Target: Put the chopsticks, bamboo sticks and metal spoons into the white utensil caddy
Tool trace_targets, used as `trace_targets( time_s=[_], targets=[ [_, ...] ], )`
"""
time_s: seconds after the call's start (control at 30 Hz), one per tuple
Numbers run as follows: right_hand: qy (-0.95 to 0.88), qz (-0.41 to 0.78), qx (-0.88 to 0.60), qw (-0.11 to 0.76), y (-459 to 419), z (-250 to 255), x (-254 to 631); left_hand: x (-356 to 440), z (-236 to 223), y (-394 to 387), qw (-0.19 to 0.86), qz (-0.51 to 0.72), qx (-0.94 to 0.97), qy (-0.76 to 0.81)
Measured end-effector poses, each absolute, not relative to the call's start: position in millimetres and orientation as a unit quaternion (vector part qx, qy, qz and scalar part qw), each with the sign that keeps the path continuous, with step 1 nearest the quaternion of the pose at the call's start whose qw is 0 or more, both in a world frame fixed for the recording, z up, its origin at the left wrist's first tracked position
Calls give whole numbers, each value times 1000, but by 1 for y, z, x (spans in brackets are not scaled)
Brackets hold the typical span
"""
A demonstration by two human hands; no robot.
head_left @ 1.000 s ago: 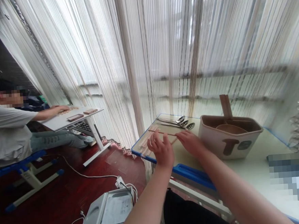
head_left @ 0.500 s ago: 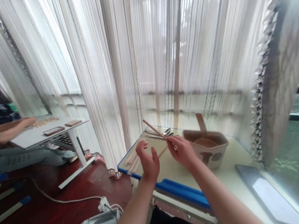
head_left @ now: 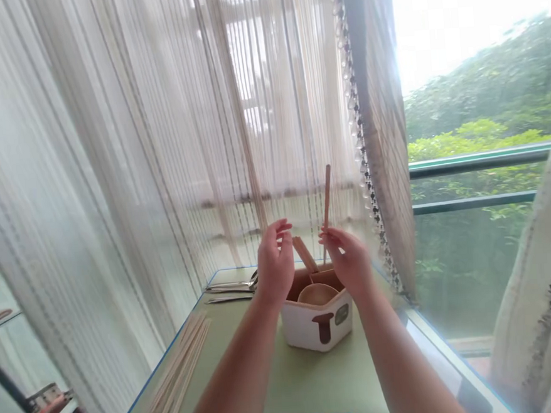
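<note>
In the head view, a slim wooden chopstick (head_left: 326, 196) stands nearly upright in my right hand (head_left: 352, 258), pinched between thumb and fingers above the box's back right side. My left hand (head_left: 275, 260) is raised at the box's left side, fingers loosely bent and apart, with nothing seen in it. Between my forearms sits a cream box (head_left: 303, 327) with a brown mushroom picture. A rounded brown wooden piece (head_left: 318, 293) and a flat wooden handle (head_left: 304, 253) show inside it. My hands hide part of its rim.
Several long thin wooden sticks (head_left: 178, 370) lie along the left of the pale table (head_left: 311, 386). Metal cutlery (head_left: 229, 290) rests at the back left. A dark-edged flat device (head_left: 437, 352) lies at the right edge. Curtains (head_left: 181, 144) hang behind.
My view has turned right and come nearer to the box. My right hand has brought the chopstick over the box and tipped it upright. My left hand has moved beside the box.
</note>
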State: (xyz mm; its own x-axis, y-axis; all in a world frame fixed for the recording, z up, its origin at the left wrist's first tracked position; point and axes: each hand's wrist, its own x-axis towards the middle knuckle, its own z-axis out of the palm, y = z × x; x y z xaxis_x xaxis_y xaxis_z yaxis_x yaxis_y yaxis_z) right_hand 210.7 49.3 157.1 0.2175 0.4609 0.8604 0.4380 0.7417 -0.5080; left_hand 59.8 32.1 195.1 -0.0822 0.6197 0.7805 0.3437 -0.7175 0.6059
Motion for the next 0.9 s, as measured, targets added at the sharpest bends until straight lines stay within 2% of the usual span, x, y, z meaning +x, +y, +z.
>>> trace_targets(
  time_s=[0.1, 0.27, 0.6, 0.9],
  targets=[
    [-598, 65, -360, 713, 62, 136, 215, 70, 208, 59, 88, 596, 702, 380],
    [-583, 40, -410, 700, 63, 116, 211, 83, 218, 74, 2, 563, 730, 386],
    [-648, -72, -538, 534, 64, 114, 215, 68, 211, 76, 181, 596, 714, 320],
    [-665, -95, -559, 486, 66, 105, 213, 60, 210, 82, 132, 603, 691, 376]
  ],
)
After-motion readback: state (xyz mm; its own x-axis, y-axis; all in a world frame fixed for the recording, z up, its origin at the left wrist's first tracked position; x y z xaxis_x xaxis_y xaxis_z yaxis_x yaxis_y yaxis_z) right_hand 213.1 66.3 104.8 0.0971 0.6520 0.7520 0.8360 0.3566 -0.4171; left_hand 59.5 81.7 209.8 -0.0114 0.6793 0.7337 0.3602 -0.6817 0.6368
